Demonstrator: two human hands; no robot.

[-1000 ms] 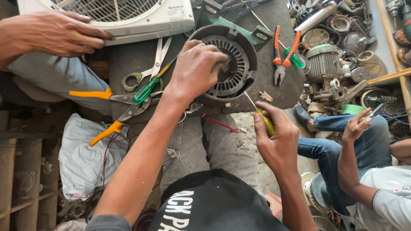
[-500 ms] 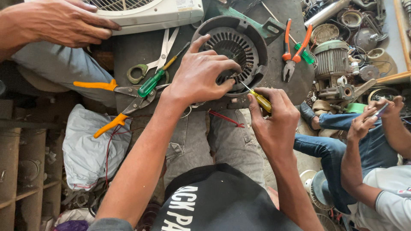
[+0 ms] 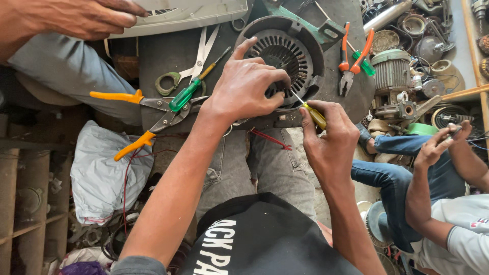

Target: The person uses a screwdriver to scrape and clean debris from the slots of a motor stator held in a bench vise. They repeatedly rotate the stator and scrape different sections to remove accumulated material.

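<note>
Grey ribbed round metal motor housing lies on the dark bench; left hand steadies it, right hand grips a yellow-handled screwdriver, probing inside; prying likely needs steady aim.

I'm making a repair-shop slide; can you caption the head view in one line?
Left hand steadies a round grey motor housing while right hand works a yellow-handled screwdriver at it.

The round motor housing is dull, dark cast metal — grimy and matt. The screwdriver has a glossy yellow plastic handle and thin steel shaft; the bench looks rough and matt.
</note>
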